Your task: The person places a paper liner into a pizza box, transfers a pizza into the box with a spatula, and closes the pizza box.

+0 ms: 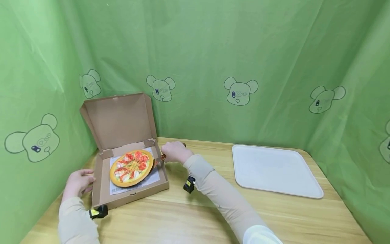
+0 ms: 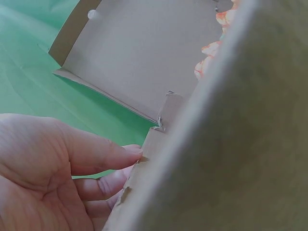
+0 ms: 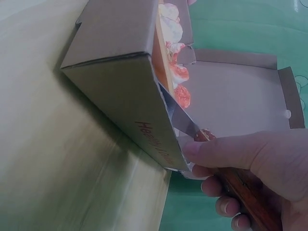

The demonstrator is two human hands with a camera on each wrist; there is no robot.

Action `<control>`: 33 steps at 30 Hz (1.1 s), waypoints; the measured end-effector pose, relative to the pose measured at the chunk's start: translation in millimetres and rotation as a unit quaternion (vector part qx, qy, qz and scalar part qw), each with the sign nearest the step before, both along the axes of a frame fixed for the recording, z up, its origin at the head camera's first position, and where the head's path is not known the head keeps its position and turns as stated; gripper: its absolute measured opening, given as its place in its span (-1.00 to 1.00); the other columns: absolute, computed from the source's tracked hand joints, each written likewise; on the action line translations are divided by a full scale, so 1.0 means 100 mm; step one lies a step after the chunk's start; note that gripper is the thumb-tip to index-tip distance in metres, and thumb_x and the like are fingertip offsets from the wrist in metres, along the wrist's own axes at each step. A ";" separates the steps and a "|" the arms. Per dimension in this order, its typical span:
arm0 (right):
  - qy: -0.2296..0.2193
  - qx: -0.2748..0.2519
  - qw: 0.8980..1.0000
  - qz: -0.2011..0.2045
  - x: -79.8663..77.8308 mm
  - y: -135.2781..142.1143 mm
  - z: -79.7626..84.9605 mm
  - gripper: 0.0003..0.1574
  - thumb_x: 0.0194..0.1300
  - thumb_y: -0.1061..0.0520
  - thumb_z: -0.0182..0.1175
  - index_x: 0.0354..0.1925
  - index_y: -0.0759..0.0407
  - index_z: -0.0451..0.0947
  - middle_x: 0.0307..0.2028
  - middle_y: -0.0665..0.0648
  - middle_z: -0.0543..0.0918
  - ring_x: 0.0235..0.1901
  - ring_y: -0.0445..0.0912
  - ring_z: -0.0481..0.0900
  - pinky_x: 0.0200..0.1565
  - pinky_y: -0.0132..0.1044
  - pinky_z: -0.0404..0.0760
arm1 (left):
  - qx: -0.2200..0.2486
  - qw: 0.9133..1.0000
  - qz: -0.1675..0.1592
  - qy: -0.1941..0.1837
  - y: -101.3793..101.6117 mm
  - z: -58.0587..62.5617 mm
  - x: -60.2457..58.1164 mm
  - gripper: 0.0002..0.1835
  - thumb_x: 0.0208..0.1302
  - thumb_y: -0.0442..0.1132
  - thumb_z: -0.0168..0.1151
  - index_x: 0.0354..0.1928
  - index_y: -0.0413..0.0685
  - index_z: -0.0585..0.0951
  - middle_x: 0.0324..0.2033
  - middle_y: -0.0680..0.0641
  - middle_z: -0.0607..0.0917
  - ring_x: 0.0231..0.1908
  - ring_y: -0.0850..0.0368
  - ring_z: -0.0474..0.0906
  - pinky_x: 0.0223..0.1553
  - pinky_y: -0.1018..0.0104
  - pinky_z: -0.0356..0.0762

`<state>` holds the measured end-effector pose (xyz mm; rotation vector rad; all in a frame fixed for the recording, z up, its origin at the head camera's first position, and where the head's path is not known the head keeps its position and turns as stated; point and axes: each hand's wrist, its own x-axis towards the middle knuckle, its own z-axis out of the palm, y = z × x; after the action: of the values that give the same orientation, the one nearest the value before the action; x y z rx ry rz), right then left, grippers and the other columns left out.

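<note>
An open cardboard pizza box stands at the left of the table, its lid raised at the back. Inside, a round topped pizza lies tilted over a printed paper sheet. My right hand, at the box's right wall, grips the wooden handle of a pizza server. Its metal blade reaches over the wall to the pizza's right edge, partly hidden beneath it. At the left wall, the fingertips and thumb of my left hand rest against the cardboard edge.
A white rectangular tray lies on the right side of the wooden table. Green curtains printed with bear heads hang behind and at both sides. The box lid stands close to the back curtain.
</note>
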<state>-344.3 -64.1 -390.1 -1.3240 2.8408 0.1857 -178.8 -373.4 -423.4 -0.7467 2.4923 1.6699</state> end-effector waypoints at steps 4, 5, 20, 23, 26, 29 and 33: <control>0.004 0.017 1.000 0.001 0.01 -0.01 0.02 -0.89 0.18 0.00 0.33 -0.37 -0.01 0.64 -0.36 -0.05 0.70 -0.42 -0.17 0.58 -0.41 -0.25 0.63 | 0.000 1.000 -0.002 -0.003 0.01 -0.01 0.01 -0.37 0.28 -0.50 0.06 0.36 -0.51 0.14 0.25 -0.56 0.30 -0.22 0.17 0.59 -0.10 0.19 0.71; 0.004 0.020 1.000 0.000 0.02 -0.02 0.02 -0.89 0.18 0.01 0.33 -0.36 -0.01 0.65 -0.36 -0.05 0.70 -0.42 -0.17 0.58 -0.41 -0.25 0.64 | 0.001 1.000 -0.003 -0.003 0.01 -0.01 0.01 -0.37 0.28 -0.50 0.06 0.36 -0.51 0.13 0.25 -0.56 0.30 -0.21 0.17 0.59 -0.09 0.18 0.71; 0.070 0.042 0.996 0.031 0.06 -0.08 0.09 -0.92 0.20 0.06 0.31 -0.32 0.01 0.66 -0.32 0.00 0.72 -0.39 -0.15 0.62 -0.41 -0.21 0.70 | 0.011 1.000 -0.002 0.000 -0.01 -0.02 0.01 -0.36 0.29 -0.50 0.06 0.37 -0.52 0.11 0.18 -0.57 0.37 -0.25 0.20 0.59 -0.13 0.20 0.72; 0.074 0.046 0.996 0.032 0.06 -0.10 0.11 -0.91 0.19 0.04 0.31 -0.33 0.01 0.66 -0.33 0.00 0.71 -0.42 -0.16 0.60 -0.42 -0.20 0.70 | 0.012 1.000 -0.002 -0.002 -0.01 -0.03 0.01 -0.36 0.28 -0.50 0.06 0.36 -0.52 0.10 0.15 -0.57 0.40 -0.26 0.20 0.59 -0.14 0.21 0.72; 0.078 0.056 0.995 0.032 0.07 -0.11 0.16 -0.91 0.20 0.03 0.31 -0.32 -0.01 0.67 -0.31 -0.02 0.72 -0.39 -0.17 0.62 -0.40 -0.16 0.71 | 0.015 1.000 -0.001 -0.002 -0.01 -0.03 0.02 -0.35 0.28 -0.50 0.07 0.36 -0.52 0.11 0.13 -0.57 0.41 -0.25 0.20 0.58 -0.14 0.22 0.72; 0.087 0.068 0.993 0.030 0.10 -0.13 0.22 -0.89 0.20 0.02 0.31 -0.28 -0.03 0.68 -0.26 -0.03 0.73 -0.34 -0.17 0.65 -0.36 -0.13 0.72 | 0.016 1.000 -0.001 -0.001 -0.02 -0.03 0.02 -0.35 0.27 -0.50 0.07 0.36 -0.52 0.11 0.14 -0.57 0.40 -0.24 0.19 0.58 -0.15 0.22 0.72; 0.090 0.081 0.992 0.025 0.13 -0.16 0.28 -0.85 0.20 0.01 0.32 -0.22 -0.05 0.68 -0.21 -0.04 0.74 -0.29 -0.15 0.68 -0.33 -0.11 0.73 | 0.011 1.000 0.000 -0.001 -0.03 -0.03 0.02 -0.36 0.28 -0.50 0.07 0.36 -0.52 0.12 0.15 -0.56 0.40 -0.26 0.21 0.57 -0.16 0.24 0.72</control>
<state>-331.8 -80.4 -361.7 -1.4132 2.8605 0.5500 -176.8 -376.1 -426.8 -0.7452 2.4685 1.6915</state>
